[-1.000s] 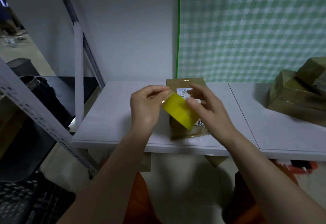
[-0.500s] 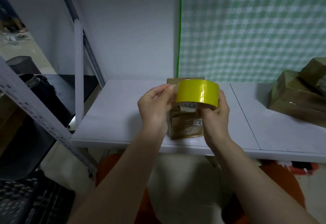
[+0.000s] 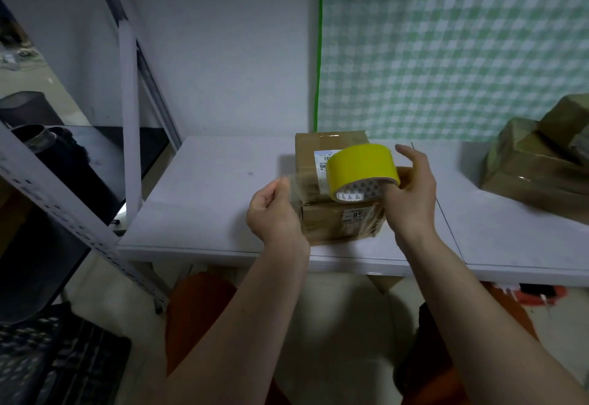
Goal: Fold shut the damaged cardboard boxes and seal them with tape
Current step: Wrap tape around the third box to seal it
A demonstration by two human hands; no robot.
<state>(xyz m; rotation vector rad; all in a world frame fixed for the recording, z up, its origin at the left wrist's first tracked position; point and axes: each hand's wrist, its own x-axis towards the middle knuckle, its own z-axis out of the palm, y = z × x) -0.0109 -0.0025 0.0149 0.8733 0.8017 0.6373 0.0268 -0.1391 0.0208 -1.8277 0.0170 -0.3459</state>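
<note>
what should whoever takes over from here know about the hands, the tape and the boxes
Left hand: pinches the free end of the tape strip, drawn out to the left of the roll.
Right hand: holds the yellow tape roll above the box, its grip partly hidden behind the roll.
Cardboard box: near the white table's front edge, flaps folded shut, old tape and labels on it.
Other boxes: piled at the table's right end.
Done: box closed, strip started.
Left: lay the strip over the seam, press it down, cut it.
</note>
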